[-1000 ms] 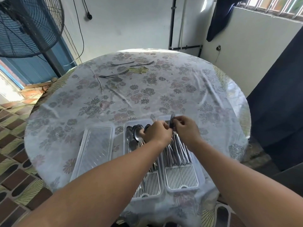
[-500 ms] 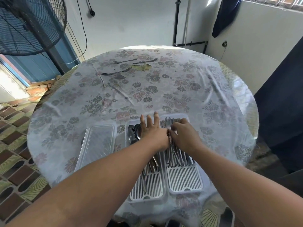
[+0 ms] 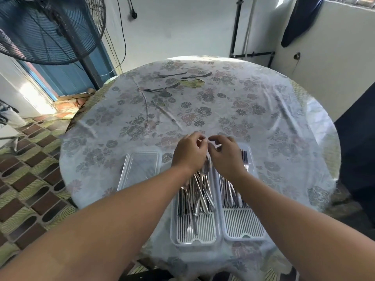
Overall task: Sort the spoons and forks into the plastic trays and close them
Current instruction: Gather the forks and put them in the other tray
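Observation:
Two white slatted plastic trays stand side by side at the table's near edge. The left tray (image 3: pixel 174 226) holds several spoons (image 3: pixel 199 194); the right tray (image 3: pixel 261 230) holds several forks (image 3: pixel 230 191). My left hand (image 3: pixel 189 154) and my right hand (image 3: pixel 226 156) hover close together over the trays' far ends. Their fingers are loosely curled, the fingertips nearly meet, and I see nothing held in them. Three loose pieces of cutlery lie far across the table: a fork (image 3: pixel 162 89) and two more pieces (image 3: pixel 172 75) (image 3: pixel 196 76).
A clear plastic lid (image 3: pixel 140 169) lies left of the trays. The round table (image 3: pixel 284 118) wears a floral cloth under clear plastic. A yellowish scrap (image 3: pixel 192 83) lies among the far cutlery. A standing fan (image 3: pixel 46 27) is at the back left, walls behind and right.
My hands set the forks they held down into the right tray, then lifted and moved forward past the trays' far ends. The left hand's fingers went from spread flat to curled.

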`<state>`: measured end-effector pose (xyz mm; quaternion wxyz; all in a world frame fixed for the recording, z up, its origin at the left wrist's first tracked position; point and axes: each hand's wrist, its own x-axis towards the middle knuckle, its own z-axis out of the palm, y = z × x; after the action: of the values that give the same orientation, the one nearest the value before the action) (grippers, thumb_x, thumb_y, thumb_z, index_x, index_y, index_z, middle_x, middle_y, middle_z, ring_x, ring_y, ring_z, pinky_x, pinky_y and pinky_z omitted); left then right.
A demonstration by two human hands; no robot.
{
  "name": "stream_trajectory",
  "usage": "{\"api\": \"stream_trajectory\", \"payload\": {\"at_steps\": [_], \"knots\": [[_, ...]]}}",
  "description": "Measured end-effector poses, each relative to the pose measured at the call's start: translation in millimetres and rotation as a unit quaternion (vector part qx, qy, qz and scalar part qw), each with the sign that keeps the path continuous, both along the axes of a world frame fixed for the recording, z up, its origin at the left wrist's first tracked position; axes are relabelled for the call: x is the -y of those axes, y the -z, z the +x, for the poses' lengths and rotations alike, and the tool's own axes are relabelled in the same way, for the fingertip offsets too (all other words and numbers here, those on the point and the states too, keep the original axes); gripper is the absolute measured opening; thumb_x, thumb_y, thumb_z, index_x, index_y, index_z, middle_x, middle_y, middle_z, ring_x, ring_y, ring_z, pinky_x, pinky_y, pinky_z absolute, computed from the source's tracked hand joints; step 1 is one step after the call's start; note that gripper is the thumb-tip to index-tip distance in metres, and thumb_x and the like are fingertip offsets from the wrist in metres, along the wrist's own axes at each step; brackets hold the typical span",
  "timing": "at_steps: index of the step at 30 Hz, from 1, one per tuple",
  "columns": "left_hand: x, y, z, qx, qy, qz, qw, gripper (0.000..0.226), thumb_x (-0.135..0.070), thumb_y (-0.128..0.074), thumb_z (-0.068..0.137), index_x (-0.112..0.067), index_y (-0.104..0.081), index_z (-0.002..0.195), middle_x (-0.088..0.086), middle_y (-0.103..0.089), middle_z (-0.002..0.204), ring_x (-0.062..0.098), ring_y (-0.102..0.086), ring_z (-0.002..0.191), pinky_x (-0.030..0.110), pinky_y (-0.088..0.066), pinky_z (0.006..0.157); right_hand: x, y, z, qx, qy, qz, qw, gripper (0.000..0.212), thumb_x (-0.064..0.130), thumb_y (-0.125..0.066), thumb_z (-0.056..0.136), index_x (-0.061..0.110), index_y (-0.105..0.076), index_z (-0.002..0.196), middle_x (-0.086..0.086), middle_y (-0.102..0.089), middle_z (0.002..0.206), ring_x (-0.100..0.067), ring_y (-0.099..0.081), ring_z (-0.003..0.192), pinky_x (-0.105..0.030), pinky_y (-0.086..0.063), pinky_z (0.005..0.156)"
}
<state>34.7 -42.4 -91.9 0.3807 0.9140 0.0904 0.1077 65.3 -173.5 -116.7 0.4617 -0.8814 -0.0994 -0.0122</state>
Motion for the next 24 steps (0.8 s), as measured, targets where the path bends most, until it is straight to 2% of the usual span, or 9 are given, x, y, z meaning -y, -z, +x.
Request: {"api": "stream_trajectory", "payload": {"at_steps": [2, 5, 7, 11, 18, 21, 24], "knots": [[-12.0, -12.5, 3.7, -0.011, -0.037, -0.058, 0.998, 0.017, -0.033, -0.054, 0.102, -0.021, -0.066, 0.097, -0.003, -0.068, 0.085, 0.018, -0.064, 0.079, 0.029, -0.046, 0.064, -24.7, -12.3, 1.9, -0.022, 0.029, 0.075, 0.996, 0.029, 0.039, -0.062, 0.098, 0.024, -0.068, 0.122, 0.001, -0.062, 0.116, -0.005, -0.064, 0.095, -0.013, -0.047, 0.076], [-43.8, -24.7, 11.4, -0.007, -0.087, -0.098, 0.991, 0.019, -0.033, -0.054, 0.101, -0.019, -0.066, 0.097, -0.002, -0.070, 0.089, 0.020, -0.065, 0.082, 0.029, -0.049, 0.069, -58.9, -28.7, 1.0, -0.056, 0.033, 0.175, 0.982, 0.030, 0.041, -0.062, 0.099, 0.020, -0.067, 0.120, 0.005, -0.069, 0.110, -0.002, -0.064, 0.098, -0.018, -0.048, 0.076], [-68.7, -29.0, 15.6, -0.003, -0.097, -0.109, 0.989, 0.017, -0.033, -0.055, 0.100, -0.020, -0.066, 0.099, -0.001, -0.071, 0.090, 0.020, -0.066, 0.085, 0.030, -0.050, 0.072, -77.7, -36.1, 2.2, -0.079, 0.027, 0.206, 0.975, 0.030, 0.043, -0.060, 0.100, 0.020, -0.067, 0.119, 0.009, -0.070, 0.106, -0.003, -0.064, 0.098, -0.022, -0.049, 0.080], [-131.1, -30.7, 20.3, -0.005, -0.079, -0.100, 0.992, 0.014, -0.033, -0.057, 0.098, -0.022, -0.065, 0.096, -0.001, -0.070, 0.088, 0.021, -0.067, 0.085, 0.035, -0.055, 0.076, -125.5, -37.6, 12.3, -0.092, 0.033, 0.212, 0.972, 0.029, 0.047, -0.060, 0.099, 0.021, -0.068, 0.110, 0.006, -0.071, 0.100, -0.012, -0.067, 0.097, -0.031, -0.053, 0.083], [-253.7, -34.0, 36.0, -0.018, -0.037, -0.093, 0.995, 0.009, -0.030, -0.062, 0.095, -0.024, -0.068, 0.093, -0.004, -0.071, 0.086, 0.019, -0.068, 0.085, 0.038, -0.058, 0.081, -239.1, -38.8, 22.9, -0.124, 0.070, 0.228, 0.963, 0.022, 0.044, -0.060, 0.100, 0.024, -0.067, 0.104, 0.004, -0.071, 0.097, -0.015, -0.068, 0.094, -0.033, -0.053, 0.080], [-305.1, -37.0, 50.0, -0.027, 0.004, -0.083, 0.996, 0.008, -0.029, -0.062, 0.096, -0.026, -0.066, 0.089, -0.004, -0.070, 0.084, 0.021, -0.067, 0.085, 0.036, -0.057, 0.078, -288.3, -43.8, 31.3, -0.124, 0.110, 0.239, 0.957, 0.025, 0.043, -0.060, 0.101, 0.020, -0.068, 0.108, 0.006, -0.070, 0.096, -0.009, -0.067, 0.092, -0.027, -0.049, 0.075], [-350.4, -32.7, 67.3, -0.038, 0.044, -0.059, 0.997, 0.012, -0.031, -0.062, 0.097, -0.023, -0.066, 0.088, -0.003, -0.067, 0.080, 0.018, -0.064, 0.077, 0.028, -0.050, 0.067, -330.9, -39.2, 41.8, -0.123, 0.148, 0.247, 0.950, 0.028, 0.042, -0.061, 0.100, 0.016, -0.068, 0.109, 0.005, -0.069, 0.093, -0.012, -0.066, 0.087, -0.027, -0.050, 0.075]]}}
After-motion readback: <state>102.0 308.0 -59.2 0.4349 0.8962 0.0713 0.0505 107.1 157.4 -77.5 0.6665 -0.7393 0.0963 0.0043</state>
